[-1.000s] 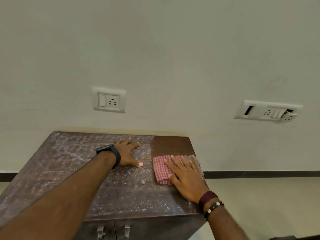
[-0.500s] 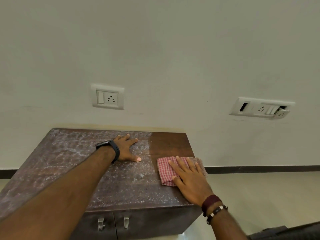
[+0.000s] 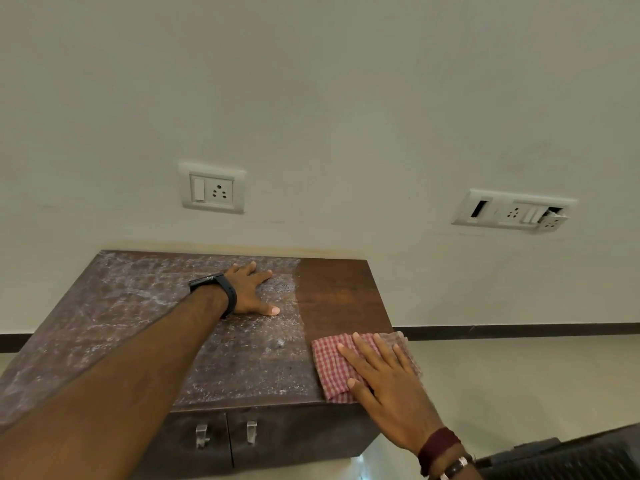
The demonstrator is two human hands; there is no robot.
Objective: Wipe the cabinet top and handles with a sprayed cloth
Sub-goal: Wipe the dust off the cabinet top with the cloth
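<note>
This looks like a plain room in a home. A low dark wooden cabinet (image 3: 332,292) with two doors and metal handles (image 3: 202,435) stands against a bare painted wall (image 3: 311,81). Above its back edge sits a switch and socket plate (image 3: 213,188), and a broken socket plate (image 3: 514,213) hangs further right. A dark skirting strip (image 3: 519,329) meets a pale tiled floor (image 3: 519,382).
</note>
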